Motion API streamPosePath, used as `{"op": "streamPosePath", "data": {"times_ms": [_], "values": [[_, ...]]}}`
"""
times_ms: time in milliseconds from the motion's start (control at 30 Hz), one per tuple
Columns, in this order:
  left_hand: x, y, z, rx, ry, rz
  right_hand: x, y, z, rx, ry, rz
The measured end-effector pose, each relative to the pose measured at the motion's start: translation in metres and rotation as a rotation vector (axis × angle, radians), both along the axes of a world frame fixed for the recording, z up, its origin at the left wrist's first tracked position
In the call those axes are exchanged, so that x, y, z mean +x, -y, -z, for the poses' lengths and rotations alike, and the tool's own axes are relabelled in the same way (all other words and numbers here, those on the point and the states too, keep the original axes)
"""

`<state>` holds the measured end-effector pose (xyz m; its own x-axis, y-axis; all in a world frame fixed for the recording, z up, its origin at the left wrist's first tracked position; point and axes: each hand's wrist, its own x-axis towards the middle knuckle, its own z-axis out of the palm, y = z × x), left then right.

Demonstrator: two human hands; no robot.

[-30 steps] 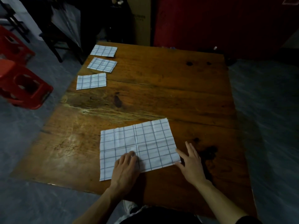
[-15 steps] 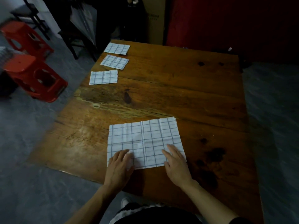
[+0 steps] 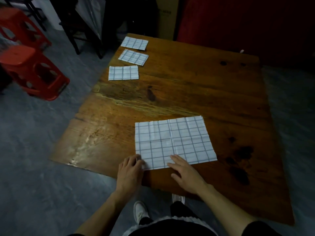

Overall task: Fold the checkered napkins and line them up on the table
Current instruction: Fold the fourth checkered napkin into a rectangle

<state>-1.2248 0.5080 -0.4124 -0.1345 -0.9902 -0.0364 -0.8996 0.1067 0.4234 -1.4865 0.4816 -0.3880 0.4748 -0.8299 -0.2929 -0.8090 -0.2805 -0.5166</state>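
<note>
The desk (image 3: pixel 196 86) is wooden and carries all the cloths. The open napkin (image 3: pixel 173 140) lies flat at its near edge, long axis left to right, just ahead of both hands. Three folded napkins (image 3: pixel 123 72) lie in a row along the desk's far left edge, so one fold job remains. The left hand (image 3: pixel 130 171) pinches the napkin's near left corner and seems nearer to lift it. The right hand (image 3: pixel 185 172) lies flat, fingers straight, pressing the near edge. No containers are visible.
</note>
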Motion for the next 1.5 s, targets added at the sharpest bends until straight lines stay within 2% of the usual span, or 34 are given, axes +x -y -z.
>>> {"op": "streamPosePath", "data": {"times_ms": [133, 233, 433, 533, 933, 1067, 1233, 1333, 1500], "values": [[0.009, 0.004, -0.005, -0.048, -0.043, 0.016, 0.005, 0.002, -0.004, -0.011, 0.023, 0.097], [0.010, 0.013, -0.012, -0.114, -0.004, 0.119, 0.013, -0.001, -0.004, -0.084, 0.017, 0.187], [0.010, 0.036, -0.024, 0.088, 0.231, 0.275, 0.021, -0.007, -0.001, -0.072, -0.033, 0.211], [0.003, 0.040, -0.030, 0.110, 0.307, 0.291, 0.020, -0.004, -0.003, -0.046, -0.045, 0.210], [-0.008, 0.035, -0.041, 0.150, 0.323, 0.285, 0.020, 0.005, -0.004, -0.105, -0.031, 0.209], [-0.009, 0.039, -0.048, 0.118, 0.278, 0.241, 0.026, -0.002, -0.004, -0.119, -0.039, 0.224], [-0.021, 0.043, -0.064, -0.015, 0.193, 0.216, 0.040, 0.001, -0.017, -0.181, -0.019, 0.120], [-0.035, 0.044, -0.081, -0.105, 0.086, 0.242, 0.046, 0.008, -0.028, -0.261, 0.060, 0.156], [-0.055, 0.046, -0.114, -0.151, -0.086, 0.290, 0.043, 0.017, -0.051, -0.341, 0.151, 0.220]]}}
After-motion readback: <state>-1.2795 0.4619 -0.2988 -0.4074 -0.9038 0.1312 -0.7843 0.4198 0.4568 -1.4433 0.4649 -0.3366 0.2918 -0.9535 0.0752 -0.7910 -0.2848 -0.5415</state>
